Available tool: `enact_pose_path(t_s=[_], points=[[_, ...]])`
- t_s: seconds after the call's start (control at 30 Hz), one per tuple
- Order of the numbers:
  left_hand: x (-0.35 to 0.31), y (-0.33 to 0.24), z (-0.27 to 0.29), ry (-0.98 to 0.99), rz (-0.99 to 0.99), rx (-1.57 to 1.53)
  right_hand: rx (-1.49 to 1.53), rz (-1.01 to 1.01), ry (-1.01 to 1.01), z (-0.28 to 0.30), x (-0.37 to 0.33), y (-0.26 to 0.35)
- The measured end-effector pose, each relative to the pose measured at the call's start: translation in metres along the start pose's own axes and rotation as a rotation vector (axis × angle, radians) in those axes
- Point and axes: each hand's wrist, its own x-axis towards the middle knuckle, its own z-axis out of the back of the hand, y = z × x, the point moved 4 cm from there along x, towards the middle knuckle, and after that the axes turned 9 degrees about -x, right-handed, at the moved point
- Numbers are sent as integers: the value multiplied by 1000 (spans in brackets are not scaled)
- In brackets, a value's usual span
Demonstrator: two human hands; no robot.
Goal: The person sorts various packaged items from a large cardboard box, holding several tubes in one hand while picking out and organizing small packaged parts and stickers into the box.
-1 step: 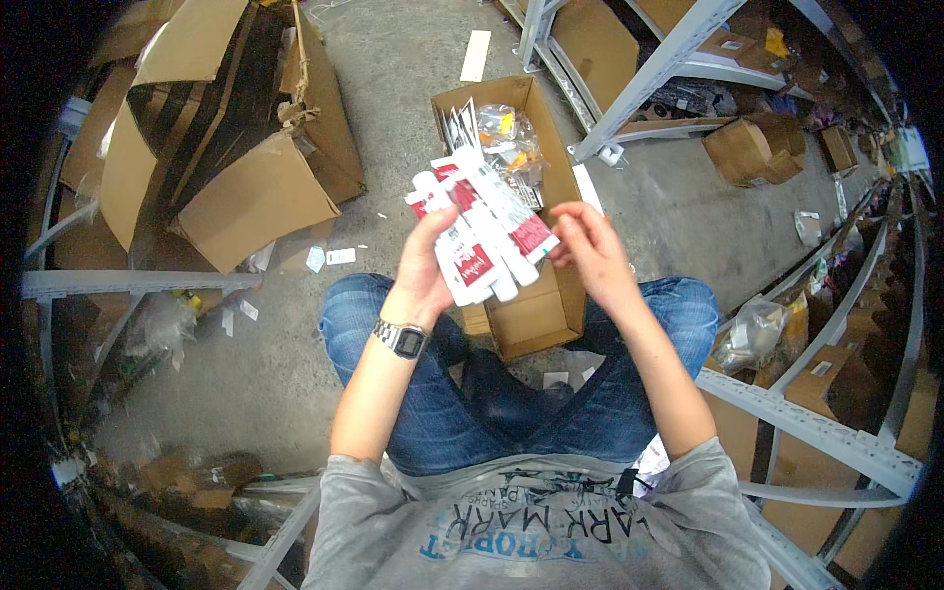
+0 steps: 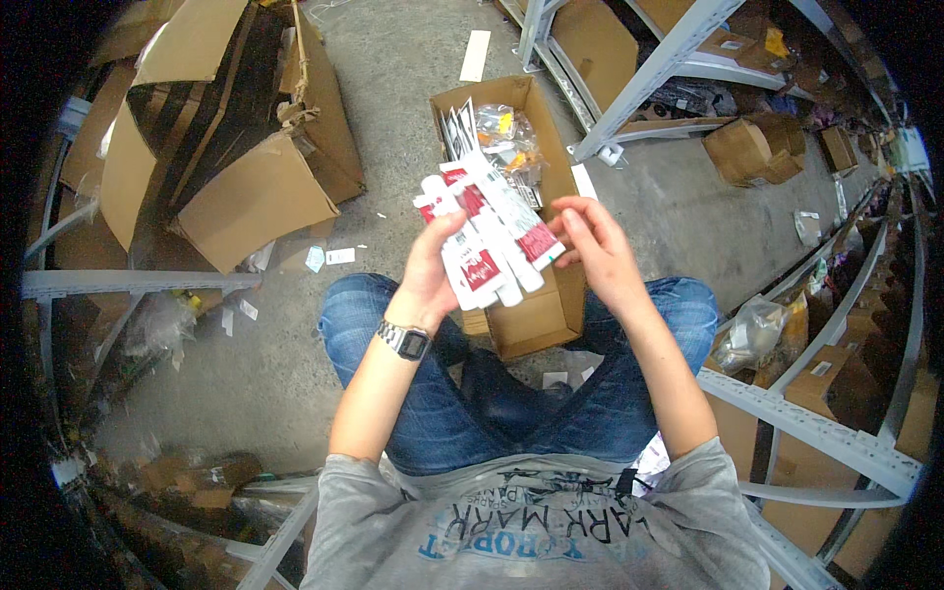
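My left hand (image 2: 433,264) is closed around a bundle of several white and red tubes (image 2: 479,270), fanned out with their white caps at different ends. One long white tube with a red end (image 2: 509,211) lies across the top of the bundle. My right hand (image 2: 605,254) is beside that tube's red end, fingers bent and apart; whether the fingertips touch it I cannot tell. Below the tubes an open cardboard box (image 2: 536,324) stands between my knees. Inside it are clear plastic bags with orange bits (image 2: 509,128) and flat black-and-white printed packs (image 2: 460,133).
A large torn cardboard box (image 2: 261,192) stands at the far left. Grey metal shelving (image 2: 659,74) rises at the far right, with more shelf beams (image 2: 826,428) near my right side. A small open carton (image 2: 752,152) and paper scraps (image 2: 340,256) lie on the concrete floor.
The tube bundle and my left hand have shifted slightly to the right. My right hand has turned a little, its fingers still beside the bundle.
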Motion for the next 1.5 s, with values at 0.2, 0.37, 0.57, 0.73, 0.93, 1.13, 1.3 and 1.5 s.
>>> enact_pose_path(t_s=[0.2, 0.37, 0.57, 0.73, 0.93, 1.13, 1.3, 1.5], points=[[-1, 31, -1, -14, 154, -57, -528, 199, 40, -4, -8, 38], [1, 27, -1, 42, 123, -52, -34, 85, -56, 5, -9, 31], [2, 1, -13, 82, -72, 69, -235, 149, -300, 23, -29, 14], [1, -11, -12, 100, -102, 56, -598, 111, -100, 2, -43, -15], [1, -8, -14, 94, -71, 49, -644, -52, 224, -55, -7, -125], [2, -7, -11, 79, -78, 63, -507, -113, 250, -80, 17, -255], [3, -5, -14, 80, -81, 82, -532, 13, 174, -82, 11, -260], [1, -8, -11, 92, -88, 100, -743, -123, 316, -66, 7, -201]])
